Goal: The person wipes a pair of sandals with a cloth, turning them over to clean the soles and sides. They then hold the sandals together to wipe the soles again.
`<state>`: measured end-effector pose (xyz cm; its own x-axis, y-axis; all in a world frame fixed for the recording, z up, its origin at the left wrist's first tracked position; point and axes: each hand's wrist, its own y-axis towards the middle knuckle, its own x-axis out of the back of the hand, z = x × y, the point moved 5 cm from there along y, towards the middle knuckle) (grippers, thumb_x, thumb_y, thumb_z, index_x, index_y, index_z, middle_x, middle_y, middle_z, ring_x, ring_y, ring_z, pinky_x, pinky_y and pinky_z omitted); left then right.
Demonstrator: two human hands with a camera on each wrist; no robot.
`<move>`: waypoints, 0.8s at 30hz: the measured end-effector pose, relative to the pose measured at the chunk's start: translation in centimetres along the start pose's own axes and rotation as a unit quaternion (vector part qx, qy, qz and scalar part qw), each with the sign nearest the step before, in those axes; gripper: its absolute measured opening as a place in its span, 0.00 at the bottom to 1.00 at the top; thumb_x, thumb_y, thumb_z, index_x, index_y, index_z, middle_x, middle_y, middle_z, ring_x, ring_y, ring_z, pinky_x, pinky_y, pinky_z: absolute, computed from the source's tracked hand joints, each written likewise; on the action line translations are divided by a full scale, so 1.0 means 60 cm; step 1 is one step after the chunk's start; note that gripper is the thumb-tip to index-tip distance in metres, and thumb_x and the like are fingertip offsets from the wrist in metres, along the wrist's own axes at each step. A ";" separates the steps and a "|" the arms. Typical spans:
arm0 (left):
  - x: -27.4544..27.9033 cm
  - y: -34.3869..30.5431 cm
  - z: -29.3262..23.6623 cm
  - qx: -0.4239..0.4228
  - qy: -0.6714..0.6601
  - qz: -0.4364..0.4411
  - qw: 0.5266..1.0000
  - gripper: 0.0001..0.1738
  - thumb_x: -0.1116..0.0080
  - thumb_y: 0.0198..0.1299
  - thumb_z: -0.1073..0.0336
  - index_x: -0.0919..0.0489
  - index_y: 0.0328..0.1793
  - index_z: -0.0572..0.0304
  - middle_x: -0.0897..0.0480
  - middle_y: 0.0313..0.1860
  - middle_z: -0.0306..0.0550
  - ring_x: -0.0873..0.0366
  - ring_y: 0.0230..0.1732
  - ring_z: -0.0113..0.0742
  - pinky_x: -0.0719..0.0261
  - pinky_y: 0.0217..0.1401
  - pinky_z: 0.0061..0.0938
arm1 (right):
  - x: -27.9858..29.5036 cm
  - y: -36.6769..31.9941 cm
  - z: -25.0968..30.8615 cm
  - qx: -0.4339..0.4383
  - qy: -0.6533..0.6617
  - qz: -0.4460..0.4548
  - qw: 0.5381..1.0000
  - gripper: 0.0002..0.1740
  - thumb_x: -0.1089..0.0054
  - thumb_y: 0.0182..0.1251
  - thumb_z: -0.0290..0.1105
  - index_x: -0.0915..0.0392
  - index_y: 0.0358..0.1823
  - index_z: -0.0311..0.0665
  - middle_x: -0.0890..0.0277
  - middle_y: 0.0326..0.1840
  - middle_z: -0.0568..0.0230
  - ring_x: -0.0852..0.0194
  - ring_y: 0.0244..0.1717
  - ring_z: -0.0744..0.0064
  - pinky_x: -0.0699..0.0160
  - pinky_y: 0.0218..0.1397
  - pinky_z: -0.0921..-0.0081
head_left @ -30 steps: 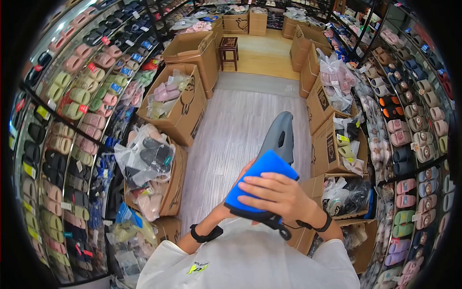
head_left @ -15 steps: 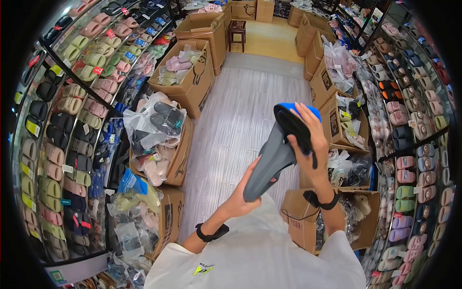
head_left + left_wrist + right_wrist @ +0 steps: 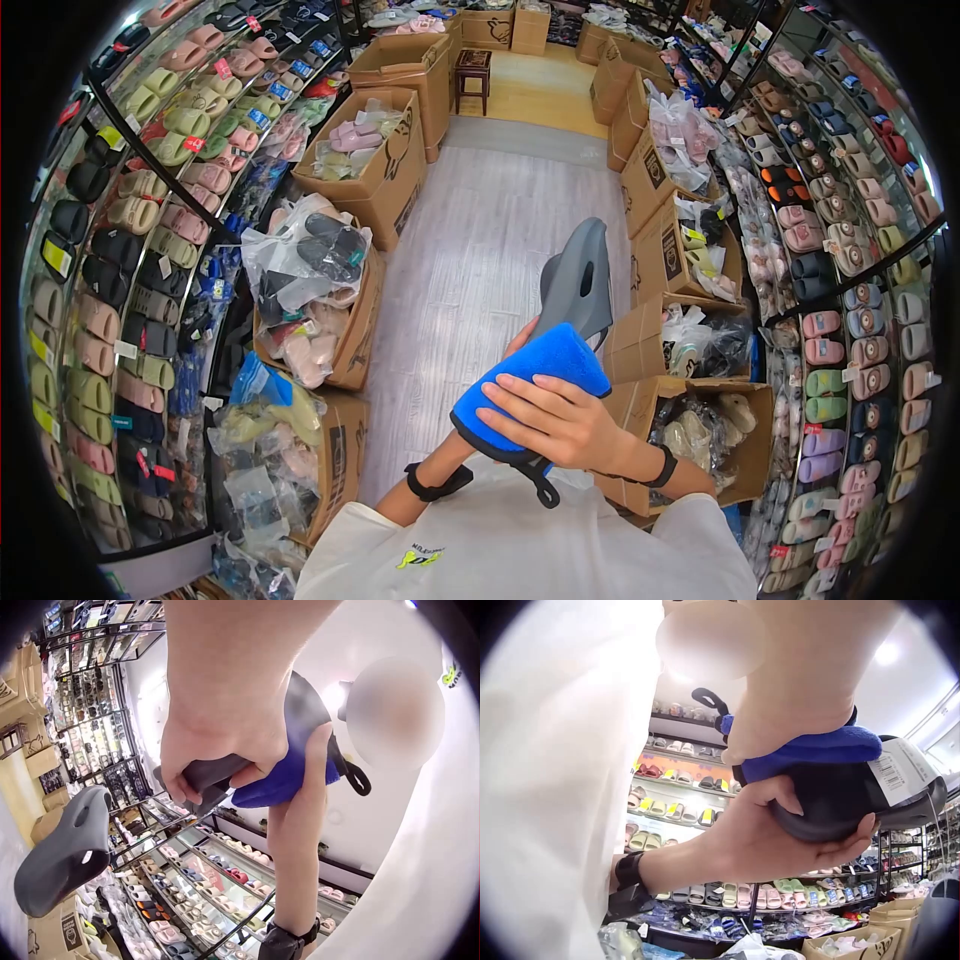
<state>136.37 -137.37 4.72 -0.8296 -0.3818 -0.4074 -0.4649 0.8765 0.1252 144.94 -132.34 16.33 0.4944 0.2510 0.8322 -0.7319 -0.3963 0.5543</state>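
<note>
My right hand point(image 3: 556, 420) holds a folded blue cloth point(image 3: 500, 408) with black edging and a black hanging loop. Its fingers lie across the top of the cloth, which is laid over a dark grey shoe. Underneath, my left hand point(image 3: 780, 825) grips that shoe point(image 3: 829, 802), its thumb and fingertips showing round the sole in the right wrist view. A white barcode tag point(image 3: 901, 772) hangs on the shoe. A second grey shoe point(image 3: 67, 851) with a slot in its side dangles apart in the left wrist view. In the head view the cloth hides most of the left hand.
Shelves packed with slippers line the left point(image 3: 130, 215) and right point(image 3: 865, 320) sides. Cardboard boxes of bagged slippers flank the aisle, one box point(image 3: 620, 490) close to the right forearm. A small dark wooden stool point(image 3: 473, 78) stands beyond the grey floor point(image 3: 470, 250).
The cloth went from over the shoe's far end, half a second ago, back toward the body, with the right hand on it. The shoe has turned, and its slotted side shows beyond the cloth again.
</note>
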 end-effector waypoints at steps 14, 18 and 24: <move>0.030 0.002 0.012 -0.007 0.131 0.000 0.991 0.45 0.31 0.57 0.71 0.40 0.81 0.61 0.30 0.74 0.50 0.30 0.74 0.42 0.32 0.76 0.39 | 0.023 0.021 -0.114 -0.101 0.016 -0.058 0.993 0.25 0.35 0.66 0.49 0.14 0.58 0.43 0.16 0.63 0.59 0.19 0.66 0.61 0.33 0.73 0.62; 0.040 0.030 -0.003 0.010 0.139 -0.018 0.990 0.53 0.42 0.50 0.80 0.50 0.85 0.64 0.30 0.70 0.55 0.32 0.74 0.43 0.35 0.76 0.35 | 0.018 0.021 -0.165 -0.131 0.024 -0.070 0.989 0.27 0.35 0.66 0.52 0.14 0.59 0.42 0.17 0.63 0.57 0.20 0.67 0.59 0.32 0.73 0.60; 0.049 0.105 -0.035 -0.025 0.138 0.007 0.990 0.59 0.46 0.47 0.83 0.57 0.89 0.61 0.42 0.82 0.56 0.45 0.83 0.45 0.45 0.81 0.33 | 0.018 0.029 -0.297 -0.180 0.039 -0.087 0.979 0.31 0.34 0.68 0.54 0.16 0.61 0.37 0.18 0.65 0.54 0.23 0.69 0.52 0.33 0.74 0.54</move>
<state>130.34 -133.57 6.21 -0.8857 -0.4418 -0.1427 -0.4620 0.8690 0.1771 135.87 -117.02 18.41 0.5991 0.3583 0.7160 -0.7649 -0.0082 0.6441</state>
